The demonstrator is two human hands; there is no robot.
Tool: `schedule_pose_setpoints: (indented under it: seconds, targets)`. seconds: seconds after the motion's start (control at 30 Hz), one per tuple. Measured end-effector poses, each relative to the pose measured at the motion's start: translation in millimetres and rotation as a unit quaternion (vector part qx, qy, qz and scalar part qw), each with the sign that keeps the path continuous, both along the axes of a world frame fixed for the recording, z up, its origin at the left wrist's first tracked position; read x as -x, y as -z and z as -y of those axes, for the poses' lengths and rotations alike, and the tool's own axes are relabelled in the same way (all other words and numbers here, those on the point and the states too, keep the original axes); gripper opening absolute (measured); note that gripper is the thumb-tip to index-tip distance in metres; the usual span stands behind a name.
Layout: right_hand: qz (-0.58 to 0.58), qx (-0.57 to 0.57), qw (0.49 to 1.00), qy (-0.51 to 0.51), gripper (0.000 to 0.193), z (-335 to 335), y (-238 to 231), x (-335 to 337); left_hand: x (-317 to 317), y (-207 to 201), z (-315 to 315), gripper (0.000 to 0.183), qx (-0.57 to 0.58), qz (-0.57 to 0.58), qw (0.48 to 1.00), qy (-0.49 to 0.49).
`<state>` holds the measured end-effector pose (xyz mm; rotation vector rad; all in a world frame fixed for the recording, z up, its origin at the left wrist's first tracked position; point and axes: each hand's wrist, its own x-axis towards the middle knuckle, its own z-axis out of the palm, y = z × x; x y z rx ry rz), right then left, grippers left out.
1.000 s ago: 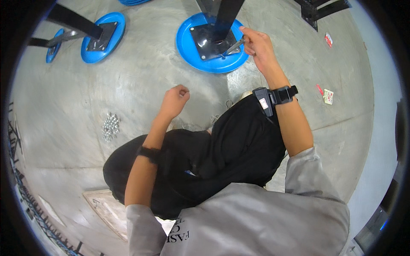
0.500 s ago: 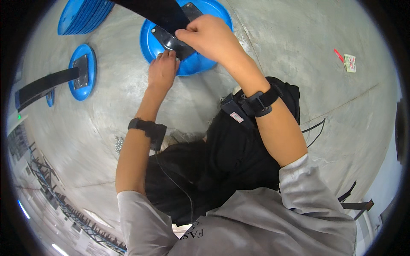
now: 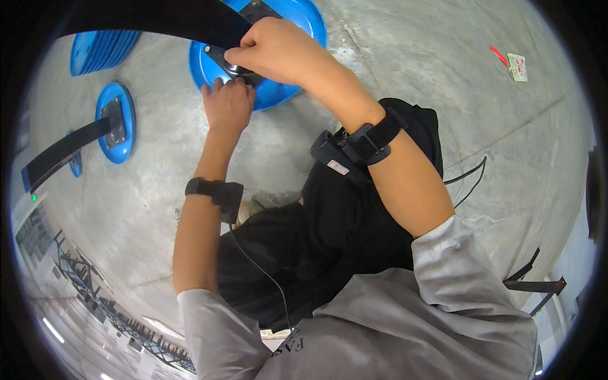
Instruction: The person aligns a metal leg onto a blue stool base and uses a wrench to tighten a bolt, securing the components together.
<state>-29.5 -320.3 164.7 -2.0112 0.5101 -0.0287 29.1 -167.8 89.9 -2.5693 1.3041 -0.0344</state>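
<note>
Both hands at the upturned blue disc, upper middle of view. Right hand (image 3: 275,54) beside the foot of the black leg (image 3: 190,19), fingers curled, thumb toward the black plate (image 3: 218,60); whether it is clamped on anything, cannot tell. Left hand (image 3: 229,104) at the near rim of the blue disc (image 3: 278,95), fingers bent over toward the plate's edge; cannot tell if they pinch something. A second ago: left hand hung well apart from the disc, right hand held a metal tool at the plate. That tool now out of sight. Half a second ago: both hands already at the disc, much as now. Disc has slipped up and left in view since then, its far edge cut off; leg lies flatter across the top. Stack of blue discs (image 3: 104,50) and second blue disc (image 3: 130,126) sit lower and farther left, in step with a turned view. Card (image 3: 517,68) and red strip (image 3: 499,56) on the floor (image 3: 437,57), right side, slightly higher than half a second ago.
</note>
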Motion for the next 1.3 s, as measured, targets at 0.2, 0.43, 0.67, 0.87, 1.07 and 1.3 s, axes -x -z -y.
schedule_pose_setpoints:
  seconds: [0.2,0.43,0.67,0.87,1.07,1.3]
  targets:
    - [0.005,-0.022,1.000,0.006,0.026,1.9,-0.4,3.1,-2.1,8.0,-2.8,0.028,0.015,0.023,0.999,-0.040]
    - [-0.001,-0.024,1.000,-0.017,0.027,2.9,2.9,5.0,-4.2,10.4,-5.6,0.030,0.007,-0.036,0.998,-0.049]
    - [0.094,0.006,0.995,-0.044,0.039,0.2,19.8,-3.0,-11.2,8.5,-16.0,0.031,0.113,-0.073,0.986,-0.096]
    - [0.046,-0.021,0.995,-0.083,0.037,15.9,11.3,-1.2,-0.3,-5.9,-41.2,0.028,0.409,-0.259,0.815,-0.319]
    - [-0.047,-0.037,0.996,-0.071,0.038,6.1,-11.6,-17.3,-1.0,-1.1,-166.5,0.025,0.342,-0.248,0.810,-0.408]
    - [-0.117,0.012,0.985,-0.125,0.035,-14.6,-21.0,-21.0,-20.3,17.2,-340.4,0.022,0.289,-0.242,0.748,-0.546]
